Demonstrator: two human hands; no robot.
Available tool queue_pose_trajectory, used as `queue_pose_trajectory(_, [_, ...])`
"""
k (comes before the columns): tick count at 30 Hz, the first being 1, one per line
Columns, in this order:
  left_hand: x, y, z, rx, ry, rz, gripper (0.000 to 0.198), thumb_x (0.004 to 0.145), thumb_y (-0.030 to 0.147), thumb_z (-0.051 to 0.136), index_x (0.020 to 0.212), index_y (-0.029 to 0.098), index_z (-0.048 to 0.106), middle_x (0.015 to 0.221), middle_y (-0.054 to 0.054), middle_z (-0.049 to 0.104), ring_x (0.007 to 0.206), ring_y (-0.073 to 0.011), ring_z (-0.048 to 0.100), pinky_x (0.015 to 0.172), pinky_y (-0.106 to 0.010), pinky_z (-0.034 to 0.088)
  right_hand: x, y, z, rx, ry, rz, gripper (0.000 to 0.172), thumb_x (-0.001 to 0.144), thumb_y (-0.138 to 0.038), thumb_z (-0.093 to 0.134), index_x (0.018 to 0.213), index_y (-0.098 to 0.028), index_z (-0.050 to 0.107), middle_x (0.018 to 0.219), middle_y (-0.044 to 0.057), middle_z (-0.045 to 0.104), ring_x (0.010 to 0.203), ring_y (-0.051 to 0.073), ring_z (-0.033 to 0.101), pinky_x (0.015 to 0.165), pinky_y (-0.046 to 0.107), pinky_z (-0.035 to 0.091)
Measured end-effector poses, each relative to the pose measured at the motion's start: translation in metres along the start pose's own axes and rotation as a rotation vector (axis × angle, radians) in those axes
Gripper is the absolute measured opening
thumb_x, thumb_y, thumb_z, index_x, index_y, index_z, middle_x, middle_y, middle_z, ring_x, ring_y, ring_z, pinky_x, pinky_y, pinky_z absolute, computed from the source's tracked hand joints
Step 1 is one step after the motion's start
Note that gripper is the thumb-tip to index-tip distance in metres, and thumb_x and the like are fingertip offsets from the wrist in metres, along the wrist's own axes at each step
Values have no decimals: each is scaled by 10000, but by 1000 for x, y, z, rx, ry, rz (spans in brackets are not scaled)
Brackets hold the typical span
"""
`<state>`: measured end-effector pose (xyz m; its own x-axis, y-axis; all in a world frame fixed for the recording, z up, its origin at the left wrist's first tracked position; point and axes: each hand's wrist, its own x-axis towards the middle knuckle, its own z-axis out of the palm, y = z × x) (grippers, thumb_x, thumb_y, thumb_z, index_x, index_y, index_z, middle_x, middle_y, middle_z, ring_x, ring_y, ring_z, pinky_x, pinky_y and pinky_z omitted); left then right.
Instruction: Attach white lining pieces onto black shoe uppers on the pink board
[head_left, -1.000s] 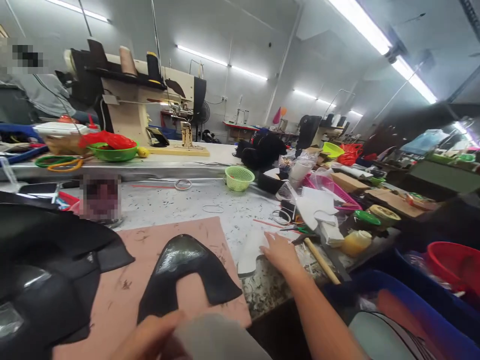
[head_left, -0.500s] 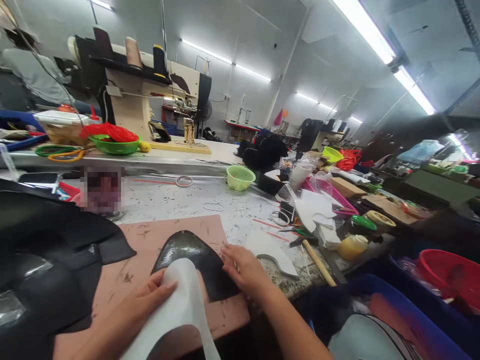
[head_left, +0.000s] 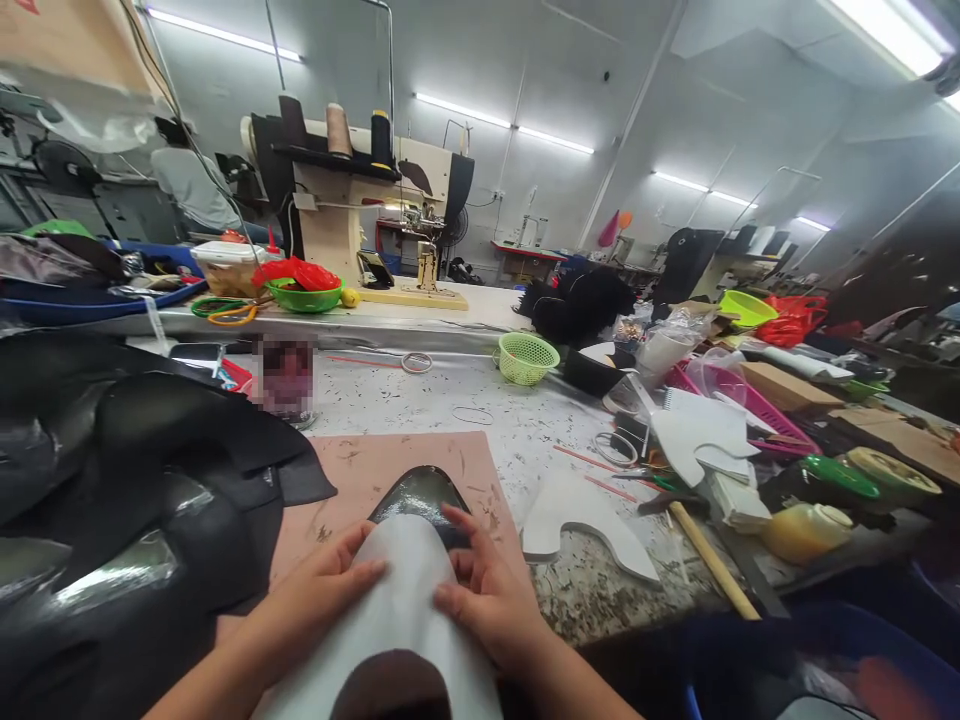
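Note:
A white U-shaped lining piece (head_left: 401, 610) lies on top of a glossy black leather piece (head_left: 420, 492) on the pink cutting mat (head_left: 360, 465). My left hand (head_left: 322, 585) presses on the white piece's left edge, fingers stretched flat. At its right edge my right hand (head_left: 484, 590) does the same, fingers spread. Only the black piece's rounded top shows beyond the white one.
A stack of black leather pieces (head_left: 135, 500) fills the left. A second white piece (head_left: 577, 515) lies right of the mat, with a hammer (head_left: 705, 555), scissors, yellow glue pot (head_left: 802, 530) and baskets beyond. A sewing machine (head_left: 352, 200) stands behind; a person sits far left.
My left hand brought the white piece up onto the black leather piece. My right hand left the second white piece and came over to press the first one down. The camera tilted down.

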<state>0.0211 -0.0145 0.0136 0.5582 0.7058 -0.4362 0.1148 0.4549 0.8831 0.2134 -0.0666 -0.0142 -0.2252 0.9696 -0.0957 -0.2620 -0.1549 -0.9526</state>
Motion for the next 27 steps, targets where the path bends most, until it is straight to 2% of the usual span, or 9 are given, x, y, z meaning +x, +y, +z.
queue_pose_trajectory(3, [12,3,-7,76,60,28,740,614,504,637,1217,225,312,692,24,597,509,-135,541,452,-207,366,7,-5,-4,-219,140,-34,330,692,-332,614,1011,-250,586,777,-3,570,705,146,551,659,295,436])
queue_pose_trajectory(5, [21,9,-8,200,117,52,752,657,414,587,1295,244,228,643,48,571,465,-119,504,430,-197,343,16,-14,-9,-435,177,-65,179,716,-257,563,861,-210,657,850,34,612,832,182,562,772,331,425])
queue_pose_trajectory(8, [37,19,-10,529,250,97,643,712,279,493,1317,265,276,617,53,553,492,-128,516,467,-212,370,35,-22,-17,-659,220,-105,218,722,-177,539,891,-185,675,896,55,637,897,196,564,844,344,406])
queue_pose_trajectory(10, [48,23,-12,758,320,142,555,723,216,460,1271,268,393,725,15,609,641,-158,580,591,-248,425,46,-21,-22,-751,222,-106,242,728,-152,535,924,-170,675,894,62,638,891,194,566,845,338,408])
queue_pose_trajectory(12, [56,23,-15,908,338,173,477,735,201,444,1206,262,492,906,-22,649,825,-188,598,736,-284,430,54,-18,-26,-829,219,-100,261,740,-137,529,956,-168,671,884,63,633,880,190,564,834,330,414])
queue_pose_trajectory(14, [61,20,-18,965,326,201,408,757,226,427,1143,244,558,1057,-34,636,960,-203,576,836,-297,409,56,-13,-29,-892,222,-108,279,757,-134,517,991,-178,661,876,59,624,875,185,558,825,320,418])
queue_pose_trajectory(16, [62,16,-19,980,326,250,371,773,255,409,1088,223,601,1114,-34,620,1022,-202,555,887,-290,392,56,-10,-30,-945,229,-123,290,774,-139,506,1021,-189,651,863,55,613,871,180,552,821,311,418])
queue_pose_trajectory(20, [59,13,-18,1024,346,306,360,781,285,402,1041,200,635,1046,-44,651,996,-200,569,885,-277,401,53,-7,-31,-1014,220,-118,297,794,-147,496,1051,-197,637,847,49,592,847,169,549,794,288,422])
queue_pose_trajectory(27, [60,14,-15,1121,343,245,364,824,267,370,1094,205,605,993,-45,649,933,-179,583,835,-252,415,54,-8,-30,-1071,232,-100,290,807,-153,488,1052,-200,634,831,38,571,839,159,543,789,271,419])
